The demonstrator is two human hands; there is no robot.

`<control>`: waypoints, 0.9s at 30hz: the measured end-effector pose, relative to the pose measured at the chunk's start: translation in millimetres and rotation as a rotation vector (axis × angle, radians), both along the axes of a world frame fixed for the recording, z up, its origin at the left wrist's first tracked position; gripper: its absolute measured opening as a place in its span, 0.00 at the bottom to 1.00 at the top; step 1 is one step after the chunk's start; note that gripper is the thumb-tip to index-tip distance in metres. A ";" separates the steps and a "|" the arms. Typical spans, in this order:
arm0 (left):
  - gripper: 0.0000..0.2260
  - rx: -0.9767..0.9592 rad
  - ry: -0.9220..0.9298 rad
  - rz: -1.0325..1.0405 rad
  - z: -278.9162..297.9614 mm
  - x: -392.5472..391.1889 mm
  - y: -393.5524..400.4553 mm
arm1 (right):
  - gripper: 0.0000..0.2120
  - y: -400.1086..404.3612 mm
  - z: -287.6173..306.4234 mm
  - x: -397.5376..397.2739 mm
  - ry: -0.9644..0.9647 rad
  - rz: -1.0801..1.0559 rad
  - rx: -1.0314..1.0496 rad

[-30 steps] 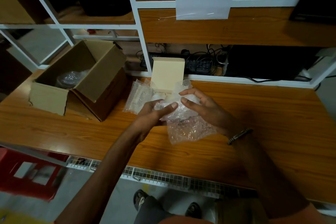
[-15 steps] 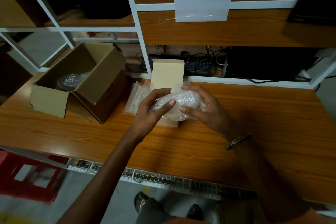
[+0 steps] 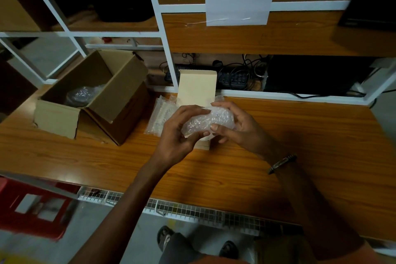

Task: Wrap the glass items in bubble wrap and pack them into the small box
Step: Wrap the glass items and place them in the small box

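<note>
The wooden bench [image 3: 300, 146] carries the work, with everything within arm's reach of the grip. To the left of the grip sits the large carton [image 3: 94, 100], flaps open, with a wrapped bundle [image 3: 80, 95] already inside; it appears to serve as a holding place. Directly behind and partly below the grip stands the small box [image 3: 197, 90], its lid upright, presumably so the next load drops straight in. Between carton and grip lie spare bubble bags [image 3: 159, 115], flat and ready to take.

The wrapped item [image 3: 206, 122] is held in the air above the small box. The left hand [image 3: 177, 135] curls around its near-left end; the right hand [image 3: 237, 126] curls around the far-right end, thumb pressing the wrap down. Judged purpose: keep the wrap from unrolling. The glass itself is hidden.
</note>
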State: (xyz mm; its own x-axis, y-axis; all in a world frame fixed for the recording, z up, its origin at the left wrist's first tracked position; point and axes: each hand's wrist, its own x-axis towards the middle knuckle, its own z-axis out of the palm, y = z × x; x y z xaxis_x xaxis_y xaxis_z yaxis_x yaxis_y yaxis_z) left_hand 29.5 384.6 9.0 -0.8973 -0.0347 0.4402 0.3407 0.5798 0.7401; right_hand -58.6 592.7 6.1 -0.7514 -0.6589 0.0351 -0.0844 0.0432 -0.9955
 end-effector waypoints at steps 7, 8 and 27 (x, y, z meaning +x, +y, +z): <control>0.32 0.188 -0.307 0.111 -2.6 7.3 -9.9 | 0.26 -1.8 -15.3 4.6 0.063 -0.032 -0.078; 0.34 0.207 -0.365 0.127 -4.9 7.0 -11.0 | 0.26 -4.4 -17.3 6.4 0.061 -0.058 -0.089; 0.16 0.470 -0.558 0.202 -55.0 24.0 -31.0 | 0.35 -63.7 -52.5 31.3 0.167 0.108 0.636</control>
State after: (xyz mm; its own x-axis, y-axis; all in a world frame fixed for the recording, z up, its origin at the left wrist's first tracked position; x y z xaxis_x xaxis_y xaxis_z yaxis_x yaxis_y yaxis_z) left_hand 53.5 353.6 -46.0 -0.9389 -0.2941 -0.1789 -0.2361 0.1720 0.9564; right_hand -27.3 529.0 -46.3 -0.6983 -0.6607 -0.2753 -0.2718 0.6006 -0.7519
